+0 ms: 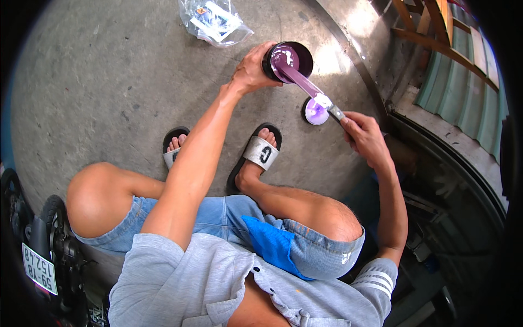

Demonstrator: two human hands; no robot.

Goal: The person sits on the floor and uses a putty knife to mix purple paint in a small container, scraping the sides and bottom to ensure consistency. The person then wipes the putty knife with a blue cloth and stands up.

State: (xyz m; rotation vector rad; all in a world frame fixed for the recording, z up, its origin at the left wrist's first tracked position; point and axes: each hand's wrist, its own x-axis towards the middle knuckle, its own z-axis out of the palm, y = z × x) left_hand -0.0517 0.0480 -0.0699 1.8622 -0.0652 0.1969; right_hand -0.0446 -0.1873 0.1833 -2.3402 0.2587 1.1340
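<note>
My left hand (pixel 255 68) is wrapped round the side of a round black can (pixel 309 59), which is tilted so its mouth faces me. Inside lies thick, glossy purple paint (pixel 284 54). Closed on the handle of a putty knife (pixel 306 85), my right hand (pixel 366 136) holds the tool at a slant. Its long blade is coated in purple, and the tip reaches into the paint. Whitish smears show near the handle. Just below the blade, a round lid (pixel 316 113) with purple and white on its face lies on the concrete floor.
A clear plastic bag (pixel 215 23) with a printed sheet inside lies beyond the can. Sandals (pixel 260 152) are on my feet, close by. To the right stand a wooden frame (pixel 444 46) and green corrugated sheeting (pixel 463 109). A motorbike (pixel 54 240) is at the lower left.
</note>
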